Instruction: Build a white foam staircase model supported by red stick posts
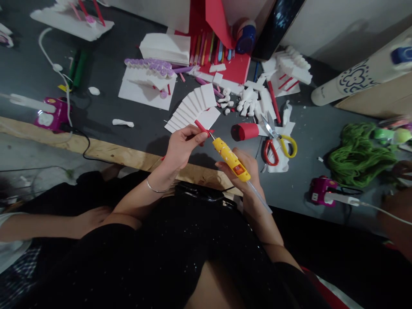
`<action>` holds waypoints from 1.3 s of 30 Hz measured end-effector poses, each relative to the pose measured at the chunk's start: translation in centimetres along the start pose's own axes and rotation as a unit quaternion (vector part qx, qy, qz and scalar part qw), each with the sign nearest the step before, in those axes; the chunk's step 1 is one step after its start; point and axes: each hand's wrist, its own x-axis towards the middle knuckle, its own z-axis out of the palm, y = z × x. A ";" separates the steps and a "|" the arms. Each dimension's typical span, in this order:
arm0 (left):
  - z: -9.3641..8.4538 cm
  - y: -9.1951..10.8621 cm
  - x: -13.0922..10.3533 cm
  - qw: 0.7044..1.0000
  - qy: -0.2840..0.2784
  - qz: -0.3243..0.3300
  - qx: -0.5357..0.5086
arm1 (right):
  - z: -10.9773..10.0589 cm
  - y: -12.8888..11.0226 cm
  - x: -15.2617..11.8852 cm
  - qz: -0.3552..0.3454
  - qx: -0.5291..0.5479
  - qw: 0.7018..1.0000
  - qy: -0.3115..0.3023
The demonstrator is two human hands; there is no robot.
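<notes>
My left hand is closed in a pinch on a small red strip, which looks like rolled or folded paper. My right hand is wrapped round a yellow hot glue gun, with a clear glue stick poking out of its back end. The gun's metal nozzle meets the red strip, or lies very close to it, by my left fingertips. Just beyond my hands lies a fan of white foam pieces. A red paper roll rests to the right of the gun.
Scissors with red and yellow handles lie at the right, near green yarn and a white bottle. Purple power sockets with cables stand at both sides. A white foam model sits at the back left. Other people sit on either side.
</notes>
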 end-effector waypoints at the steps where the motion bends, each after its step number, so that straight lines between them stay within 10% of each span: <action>1: 0.0 0.0 0.0 1.000 0.000 0.002 0.000 | 0.0 0.0 0.1 -0.001 -0.002 1.000 0.004; 27: -0.8 0.2 0.1 0.999 -0.005 -0.040 -0.031 | -0.6 1.7 -0.7 0.059 -0.064 0.996 0.023; 39: -0.5 0.4 0.2 0.997 0.000 -0.052 -0.056 | 1.4 8.0 -1.6 0.066 -0.131 0.979 -0.140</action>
